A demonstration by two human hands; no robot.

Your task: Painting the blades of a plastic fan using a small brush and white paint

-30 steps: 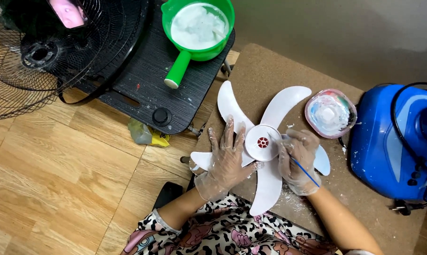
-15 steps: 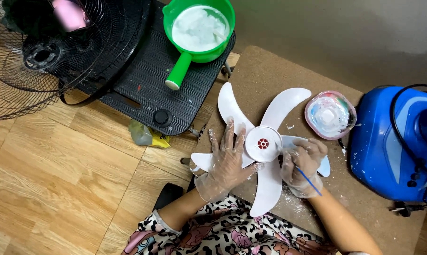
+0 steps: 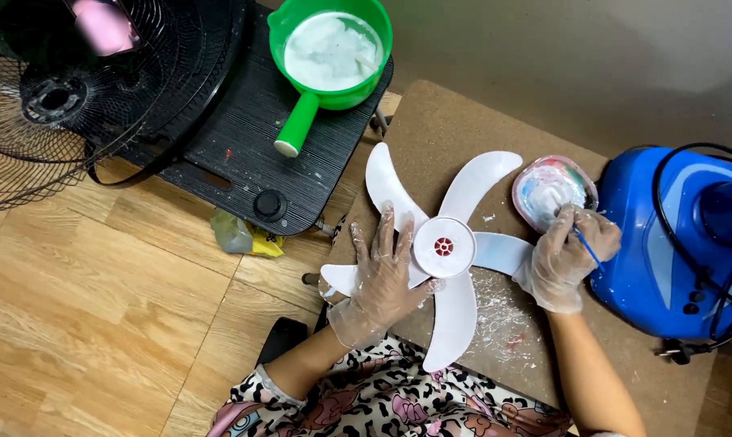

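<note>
A white five-bladed fan blade (image 3: pixel 444 251) lies flat on the brown worktop (image 3: pixel 431 121), a little right of the frame's centre. The gloved left hand (image 3: pixel 382 275) rests on it with fingers spread wide and flat, pressing the lower-left blades just beside the round hub; it holds nothing. The gloved right hand (image 3: pixel 566 257) sits right of the fan blade, just off the tip of the right-pointing blade, its grip narrow and pinched on a thin blue brush (image 3: pixel 586 245). The brush tip reaches into a small round dish of whitish paint (image 3: pixel 550 188) just above that hand. A blue fan base (image 3: pixel 665 243) stands at the right edge. In the upper middle, a green pan (image 3: pixel 330 57) of white liquid sits on a black stool (image 3: pixel 245 146).
</note>
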